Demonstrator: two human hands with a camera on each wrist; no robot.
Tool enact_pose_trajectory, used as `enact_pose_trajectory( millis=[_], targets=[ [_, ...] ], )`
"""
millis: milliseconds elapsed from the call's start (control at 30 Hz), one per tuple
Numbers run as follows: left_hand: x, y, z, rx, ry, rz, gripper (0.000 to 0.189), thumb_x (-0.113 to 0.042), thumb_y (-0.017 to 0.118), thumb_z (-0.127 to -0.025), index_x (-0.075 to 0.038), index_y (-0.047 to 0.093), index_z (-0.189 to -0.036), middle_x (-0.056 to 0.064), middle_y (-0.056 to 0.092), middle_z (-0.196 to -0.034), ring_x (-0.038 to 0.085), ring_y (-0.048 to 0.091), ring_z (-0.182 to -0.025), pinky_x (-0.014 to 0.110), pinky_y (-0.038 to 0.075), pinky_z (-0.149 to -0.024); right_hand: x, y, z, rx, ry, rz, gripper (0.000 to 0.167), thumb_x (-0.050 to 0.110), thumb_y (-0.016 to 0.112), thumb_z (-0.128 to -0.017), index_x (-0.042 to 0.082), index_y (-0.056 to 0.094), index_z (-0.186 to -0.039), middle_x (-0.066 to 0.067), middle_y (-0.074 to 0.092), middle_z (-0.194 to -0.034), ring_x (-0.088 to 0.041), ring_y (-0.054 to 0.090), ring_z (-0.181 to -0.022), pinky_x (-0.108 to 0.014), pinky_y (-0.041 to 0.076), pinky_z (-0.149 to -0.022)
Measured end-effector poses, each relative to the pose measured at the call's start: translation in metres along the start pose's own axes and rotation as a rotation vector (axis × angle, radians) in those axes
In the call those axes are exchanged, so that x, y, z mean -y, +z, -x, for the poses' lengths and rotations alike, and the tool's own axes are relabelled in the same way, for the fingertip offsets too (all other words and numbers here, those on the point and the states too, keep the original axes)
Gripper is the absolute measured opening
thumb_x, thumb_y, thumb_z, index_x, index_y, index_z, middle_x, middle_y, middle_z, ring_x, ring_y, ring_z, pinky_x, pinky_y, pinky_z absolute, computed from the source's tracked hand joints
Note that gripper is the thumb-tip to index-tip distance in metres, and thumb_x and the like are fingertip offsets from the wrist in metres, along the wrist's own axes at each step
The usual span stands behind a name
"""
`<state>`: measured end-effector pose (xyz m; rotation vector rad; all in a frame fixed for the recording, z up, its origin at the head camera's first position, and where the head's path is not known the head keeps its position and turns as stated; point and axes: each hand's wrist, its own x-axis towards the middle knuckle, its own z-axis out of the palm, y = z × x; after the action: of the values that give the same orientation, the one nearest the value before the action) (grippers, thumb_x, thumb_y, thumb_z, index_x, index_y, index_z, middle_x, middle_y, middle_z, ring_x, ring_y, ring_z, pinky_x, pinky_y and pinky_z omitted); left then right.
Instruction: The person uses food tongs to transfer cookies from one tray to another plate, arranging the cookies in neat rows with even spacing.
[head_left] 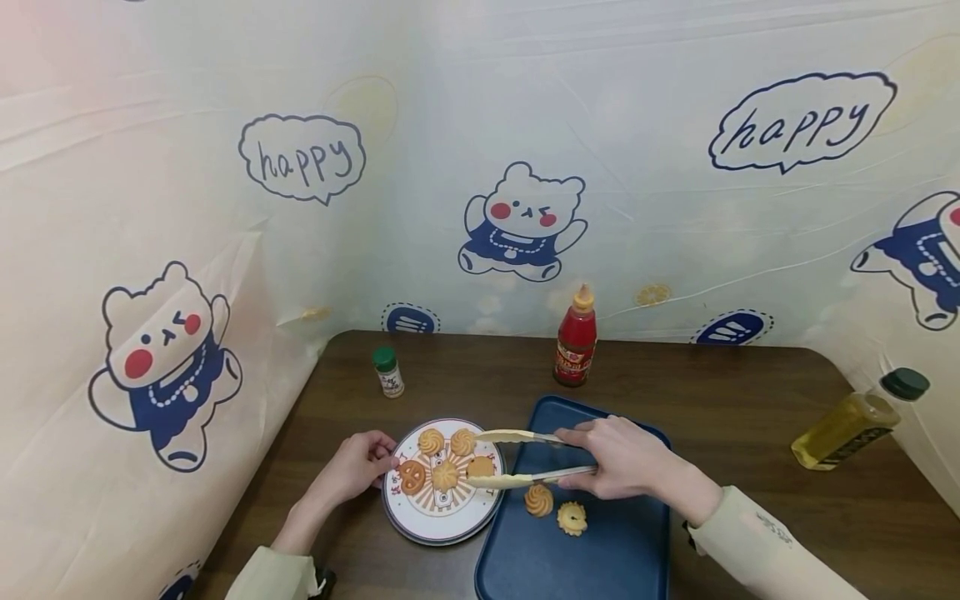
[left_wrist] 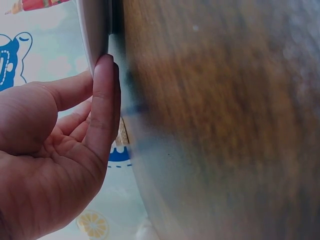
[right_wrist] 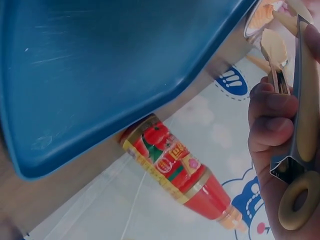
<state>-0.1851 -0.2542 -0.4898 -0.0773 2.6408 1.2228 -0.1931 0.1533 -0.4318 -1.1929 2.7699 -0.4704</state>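
My left hand [head_left: 356,467] pinches the left rim of a round white plate [head_left: 423,522]; the left wrist view shows the thumb above and fingers [left_wrist: 104,95] under it. A second rim shows beneath that plate. Several cookies lie on it, among them a pretzel-shaped cookie [head_left: 412,477] and a swirl cookie [head_left: 431,442]. My right hand [head_left: 626,454] grips metal tongs [head_left: 517,481] with cream tips. Those tips are spread over the plate's right side, near a flat cookie [head_left: 482,467]. One tip overlaps that cookie in the head view.
A blue tray [head_left: 577,567] right of the plate holds a swirl cookie [head_left: 538,500] and a ring-like cookie [head_left: 572,517]. Behind it stands a red sauce bottle [head_left: 576,346]. A green-capped shaker [head_left: 389,372] is at the back left, an oil bottle [head_left: 843,432] at the right.
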Motion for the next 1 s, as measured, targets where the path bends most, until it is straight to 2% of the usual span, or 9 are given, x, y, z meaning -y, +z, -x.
enact_pose_trajectory(
  millis=[133, 400, 633, 833, 1000],
  targets=[
    [0.0, 0.0, 0.0, -0.001, 0.008, -0.001, 0.017, 0.001, 0.069, -0.091, 0.002, 0.065, -0.108, 0.008, 0.057, -0.084, 0.018, 0.057, -0.07, 0.03, 0.057, -0.058, -0.002, -0.002, 0.006, -0.015, 0.008, -0.001, 0.063, 0.054, 0.071, -0.087, 0.007, 0.067, -0.128, -0.009, 0.072, -0.111, 0.001, 0.045, -0.052, -0.019, 0.04, -0.046],
    [0.0, 0.0, 0.0, -0.002, -0.013, -0.002, 0.017, 0.001, 0.07, -0.09, 0.001, 0.065, -0.107, 0.008, 0.057, -0.083, 0.019, 0.058, -0.069, 0.03, 0.058, -0.059, -0.012, -0.003, 0.024, -0.044, 0.006, -0.009, 0.064, 0.058, 0.068, -0.088, 0.007, 0.068, -0.127, -0.008, 0.072, -0.109, 0.003, 0.041, -0.048, -0.019, 0.034, -0.042],
    [0.001, 0.0, -0.002, 0.0, -0.013, -0.001, 0.018, 0.001, 0.07, -0.09, 0.0, 0.065, -0.107, 0.008, 0.057, -0.083, 0.019, 0.058, -0.069, 0.029, 0.057, -0.059, -0.018, -0.005, 0.048, -0.059, 0.01, -0.027, 0.064, 0.057, 0.066, -0.09, 0.004, 0.068, -0.126, -0.009, 0.072, -0.107, 0.004, 0.046, -0.057, -0.017, 0.04, -0.048],
    [0.0, 0.001, -0.002, -0.004, -0.021, 0.002, 0.018, 0.001, 0.07, -0.09, 0.0, 0.065, -0.107, 0.008, 0.057, -0.083, 0.019, 0.058, -0.07, 0.029, 0.057, -0.059, -0.023, -0.002, 0.067, -0.049, 0.048, -0.054, 0.063, 0.057, 0.067, -0.089, 0.006, 0.068, -0.126, -0.003, 0.072, -0.102, 0.004, 0.045, -0.055, -0.017, 0.038, -0.046],
    [0.001, 0.0, -0.002, 0.002, -0.021, -0.001, 0.018, 0.001, 0.07, -0.091, 0.0, 0.065, -0.108, 0.008, 0.058, -0.084, 0.019, 0.058, -0.07, 0.029, 0.057, -0.059, -0.028, 0.0, 0.086, -0.051, 0.046, -0.085, 0.061, 0.054, 0.068, -0.09, 0.006, 0.067, -0.126, 0.002, 0.07, -0.096, 0.005, 0.043, -0.053, -0.017, 0.037, -0.046]
  ],
)
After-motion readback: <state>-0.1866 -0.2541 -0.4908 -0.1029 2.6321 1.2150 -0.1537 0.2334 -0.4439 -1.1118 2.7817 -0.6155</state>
